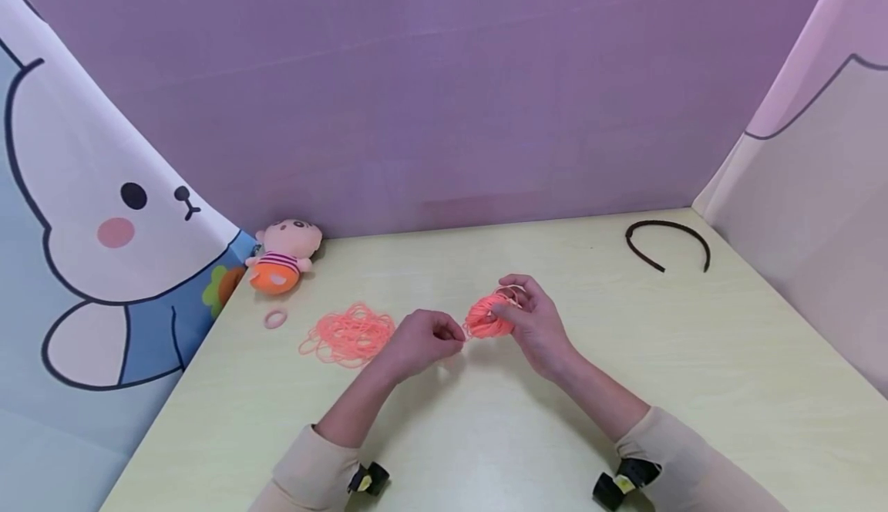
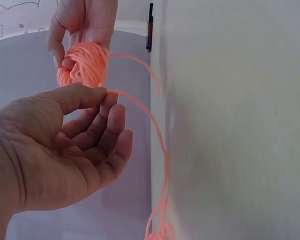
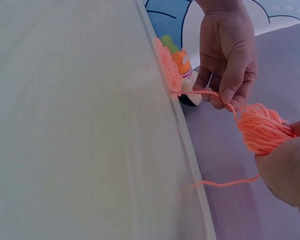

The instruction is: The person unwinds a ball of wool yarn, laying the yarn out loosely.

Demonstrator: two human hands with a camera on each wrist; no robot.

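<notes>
A wound bundle of coral-orange yarn (image 1: 488,317) is held up above the table by my right hand (image 1: 539,327), thumb on one side and fingers on the other. Just left of it, my left hand (image 1: 425,340) pinches a single yarn strand (image 2: 140,103) between thumb and fingertips. In the right wrist view that strand runs from the bundle (image 3: 265,129) through the left fingertips to the loose yarn pile (image 3: 168,66). The loose pile (image 1: 349,335) lies on the table left of my left hand. A short free tail (image 3: 230,183) hangs from the bundle.
At the back left of the table (image 1: 694,358) sits a plush doll (image 1: 284,256) with an orange bottom. A small pink ring (image 1: 275,318) lies in front of it. Toward the back right rests a dark headband (image 1: 667,224). A purple backdrop (image 1: 444,96) rises behind.
</notes>
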